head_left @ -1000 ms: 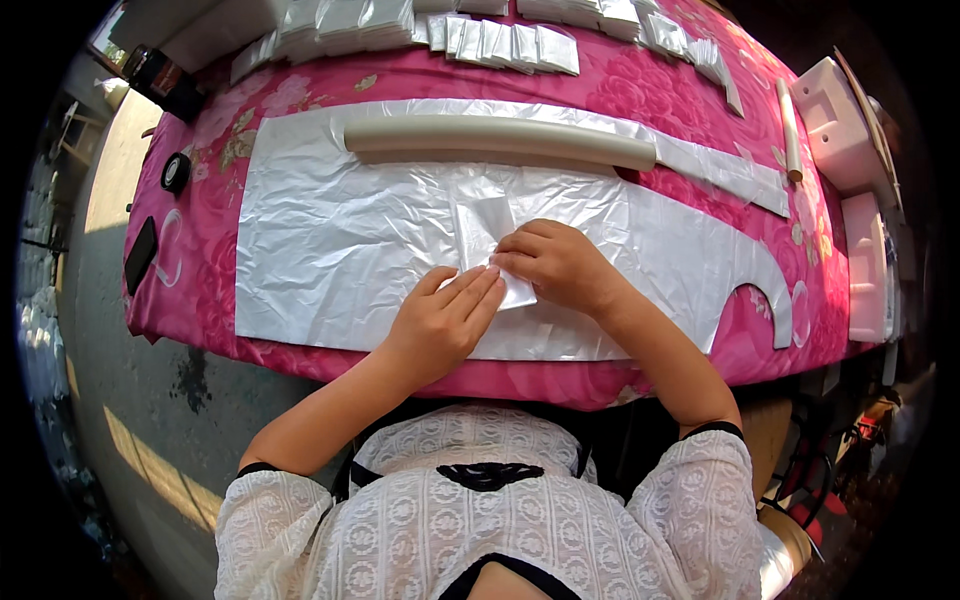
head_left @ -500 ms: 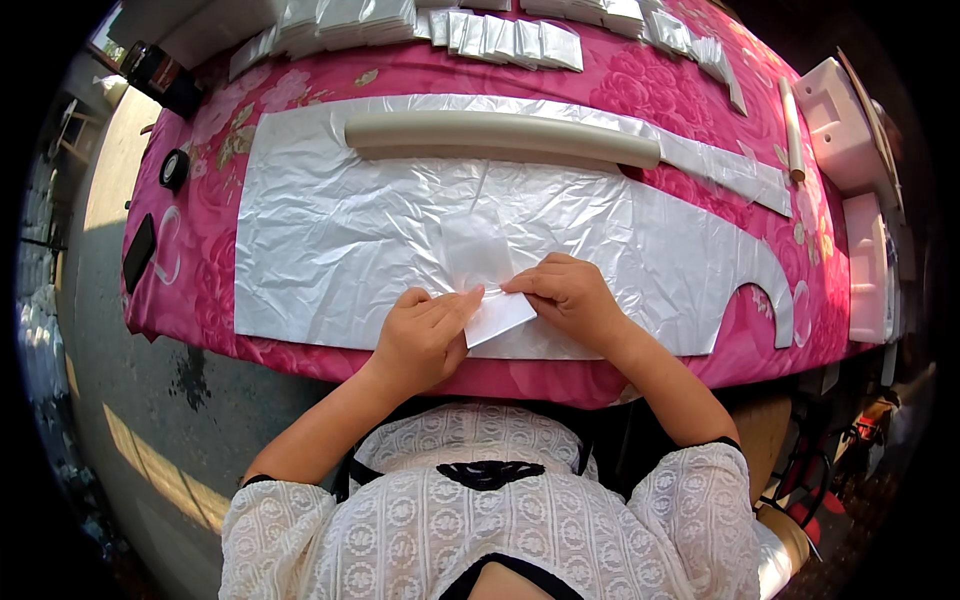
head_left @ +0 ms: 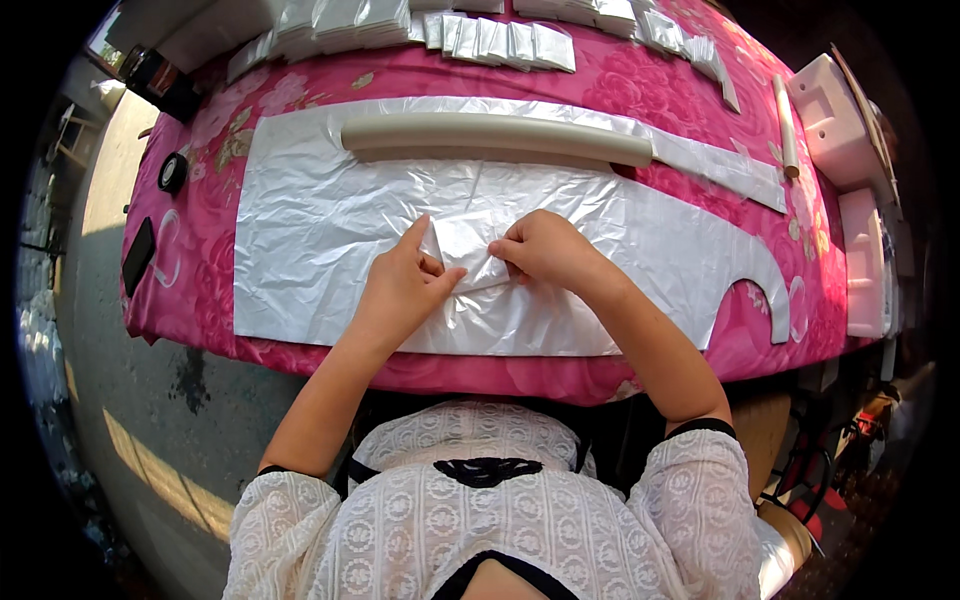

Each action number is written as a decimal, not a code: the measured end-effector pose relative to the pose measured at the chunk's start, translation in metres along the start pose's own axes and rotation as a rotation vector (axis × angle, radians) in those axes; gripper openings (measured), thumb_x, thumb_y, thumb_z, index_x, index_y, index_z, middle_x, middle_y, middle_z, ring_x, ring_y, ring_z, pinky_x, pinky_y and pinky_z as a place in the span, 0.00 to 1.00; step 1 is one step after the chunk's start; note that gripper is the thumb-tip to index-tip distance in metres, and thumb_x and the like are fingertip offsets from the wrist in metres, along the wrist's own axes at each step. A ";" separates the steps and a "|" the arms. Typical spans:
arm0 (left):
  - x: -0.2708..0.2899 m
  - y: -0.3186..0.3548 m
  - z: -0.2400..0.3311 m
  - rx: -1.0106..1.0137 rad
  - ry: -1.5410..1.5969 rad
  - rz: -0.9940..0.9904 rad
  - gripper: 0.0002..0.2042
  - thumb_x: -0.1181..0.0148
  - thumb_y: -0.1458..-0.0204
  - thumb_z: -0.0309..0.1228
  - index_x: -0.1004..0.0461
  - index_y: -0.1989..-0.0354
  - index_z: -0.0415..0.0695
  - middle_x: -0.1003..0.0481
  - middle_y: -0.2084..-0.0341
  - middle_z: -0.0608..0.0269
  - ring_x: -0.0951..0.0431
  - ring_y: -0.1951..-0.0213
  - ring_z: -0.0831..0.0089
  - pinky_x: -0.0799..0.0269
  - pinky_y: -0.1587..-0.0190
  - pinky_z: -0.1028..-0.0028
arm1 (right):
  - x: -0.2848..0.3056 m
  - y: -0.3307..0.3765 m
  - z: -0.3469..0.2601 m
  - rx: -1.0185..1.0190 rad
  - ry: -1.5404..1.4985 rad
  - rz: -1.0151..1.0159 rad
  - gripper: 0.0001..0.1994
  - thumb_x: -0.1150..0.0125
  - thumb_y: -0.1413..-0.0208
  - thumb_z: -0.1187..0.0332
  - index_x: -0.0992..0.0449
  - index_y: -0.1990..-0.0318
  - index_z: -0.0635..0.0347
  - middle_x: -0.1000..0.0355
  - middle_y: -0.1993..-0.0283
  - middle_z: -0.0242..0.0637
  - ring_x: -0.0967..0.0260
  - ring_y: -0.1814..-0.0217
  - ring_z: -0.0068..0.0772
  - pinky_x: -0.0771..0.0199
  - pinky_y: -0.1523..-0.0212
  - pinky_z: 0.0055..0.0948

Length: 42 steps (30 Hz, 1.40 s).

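A small folded white plastic packet point(head_left: 466, 240) lies on a large shiny white plastic sheet point(head_left: 310, 230), which has a curved cut at its right end. My left hand point(head_left: 405, 285) is spread at the packet's left side. Its index finger reaches along that edge and its thumb touches near the lower corner. My right hand point(head_left: 548, 250) pinches the packet's right edge between thumb and fingertips. The packet's lower part blends into the creased sheet, so its outline there is hard to make out.
A long beige tube point(head_left: 495, 135) lies across the sheet's far part. Stacks of folded white packets point(head_left: 500, 42) line the far table edge. Left are a dark jar point(head_left: 160, 82), a black tape roll point(head_left: 173, 172) and a phone point(head_left: 139, 256). White foam boxes point(head_left: 838, 120) stand right.
Both hands have moved farther from me over the sheet with the packet. The packet now lies flatter, and my left hand's fingers have spread from a pinch.
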<state>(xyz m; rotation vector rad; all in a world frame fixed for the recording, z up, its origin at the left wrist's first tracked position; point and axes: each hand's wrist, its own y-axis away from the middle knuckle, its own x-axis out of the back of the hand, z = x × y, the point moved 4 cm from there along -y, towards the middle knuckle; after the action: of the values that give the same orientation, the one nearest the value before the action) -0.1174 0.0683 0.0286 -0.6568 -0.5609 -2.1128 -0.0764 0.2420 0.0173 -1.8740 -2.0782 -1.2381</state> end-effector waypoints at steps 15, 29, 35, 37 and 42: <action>-0.055 0.001 0.007 -0.390 -0.631 0.001 0.54 0.47 0.63 0.64 0.57 0.38 0.29 0.60 0.37 0.39 0.65 0.34 0.51 0.73 0.35 0.58 | -0.001 0.003 -0.004 -0.006 0.088 0.069 0.15 0.45 0.53 0.60 0.24 0.82 0.60 0.29 0.84 0.38 0.30 0.80 0.39 0.30 0.71 0.34; -0.013 0.023 -0.003 -0.544 -0.033 0.170 0.39 0.42 0.56 0.46 0.51 0.36 0.45 0.63 0.36 0.42 0.62 0.34 0.50 0.64 0.36 0.59 | 0.011 0.039 -0.024 0.300 0.578 0.375 0.23 0.35 0.61 0.65 0.31 0.55 0.59 0.34 0.50 0.45 0.34 0.53 0.42 0.33 0.55 0.37; 0.000 0.118 -0.046 -0.065 0.654 -0.442 0.11 0.51 0.48 0.20 0.28 0.56 0.35 0.27 0.57 0.56 0.26 0.57 0.72 0.32 0.53 0.74 | -0.040 -0.003 -0.033 0.735 0.475 0.402 0.34 0.46 0.50 0.52 0.45 0.39 0.61 0.54 0.34 0.53 0.55 0.33 0.49 0.56 0.35 0.43; -0.012 0.151 -0.070 0.141 0.722 -0.566 0.13 0.49 0.48 0.19 0.31 0.53 0.34 0.27 0.58 0.56 0.26 0.56 0.71 0.32 0.52 0.74 | -0.057 -0.005 -0.037 0.704 0.514 0.400 0.36 0.50 0.48 0.48 0.49 0.37 0.60 0.59 0.33 0.53 0.62 0.31 0.49 0.62 0.34 0.44; -0.013 0.166 -0.103 0.487 1.049 -0.078 0.13 0.49 0.47 0.23 0.32 0.52 0.34 0.26 0.60 0.56 0.26 0.56 0.71 0.30 0.53 0.73 | -0.122 0.031 -0.059 0.653 0.384 0.198 0.39 0.56 0.46 0.44 0.57 0.34 0.60 0.66 0.31 0.54 0.73 0.28 0.51 0.72 0.33 0.45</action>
<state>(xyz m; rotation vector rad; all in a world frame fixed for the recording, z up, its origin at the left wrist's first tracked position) -0.0012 -0.0769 -0.0322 0.7350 -0.4468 -1.9387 -0.0455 0.1071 0.0048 -1.3737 -1.7452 -0.6792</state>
